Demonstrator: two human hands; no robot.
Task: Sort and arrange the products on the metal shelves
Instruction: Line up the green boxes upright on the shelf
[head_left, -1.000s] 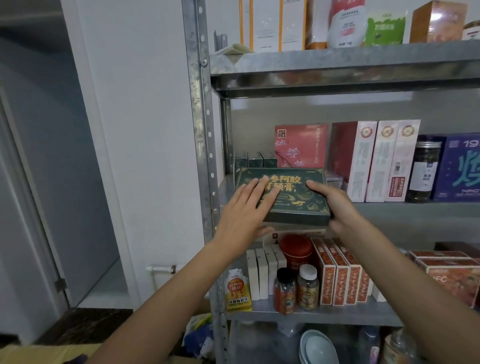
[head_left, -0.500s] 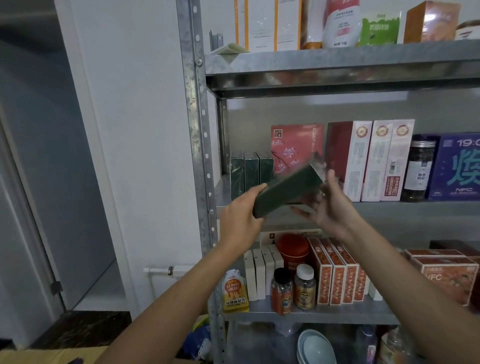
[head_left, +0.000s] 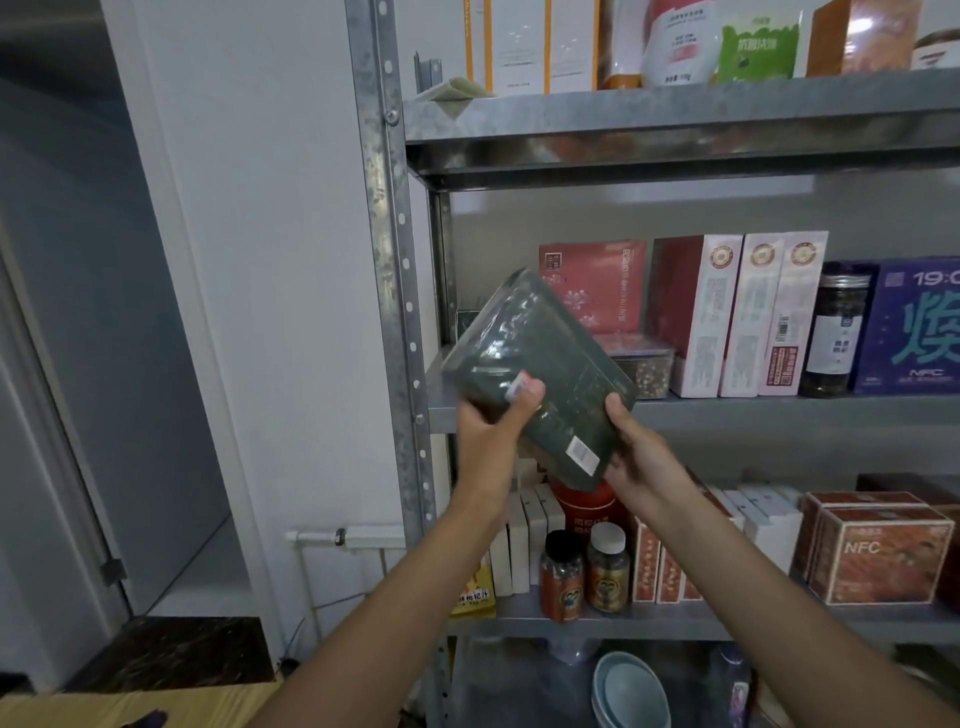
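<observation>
Holding: dark green flat box (head_left: 540, 358), in the air in front of the middle shelf (head_left: 779, 413) of the metal shelving unit (head_left: 389, 260), resting on no shelf. The box is turned on a diagonal with one corner uppermost. Its printed back faces the camera under glossy film, with a white barcode label (head_left: 583, 453) near the lowest corner.

Left hand (head_left: 491, 436): grips the box's lower-left edge, thumb laid across the near face. The fingers are behind the box and hidden.

Right hand (head_left: 641, 460): grips the lower-right edge, thumb pressed on the near face beside the edge. The fingers go under the box, out of sight.

Middle shelf, behind and right of the held box:
- red box with blossom print (head_left: 592, 286), upright at the back
- clear lidded container (head_left: 644, 366), in front of it
- three tall red-and-white cartons (head_left: 753, 317), upright, side by side
- dark glass jar (head_left: 836, 332), just right of the cartons
- purple box (head_left: 919, 322), at the frame edge

Lower shelf (head_left: 675, 621):
- yellow pouch (head_left: 475, 590), far left
- row of white boxes (head_left: 519, 540)
- round red tin (head_left: 587, 512), partly covered by the held box
- two small bottles at the front, one black-capped (head_left: 561, 577) and one white-capped (head_left: 608, 566)
- orange-red cartons (head_left: 649, 561)
- stacked boxes marked NFC (head_left: 878, 551), at right

Top shelf (head_left: 675, 114): cartons and pouches, cut off by the frame. Below the lower shelf: nested pale bowls (head_left: 628, 691).
</observation>
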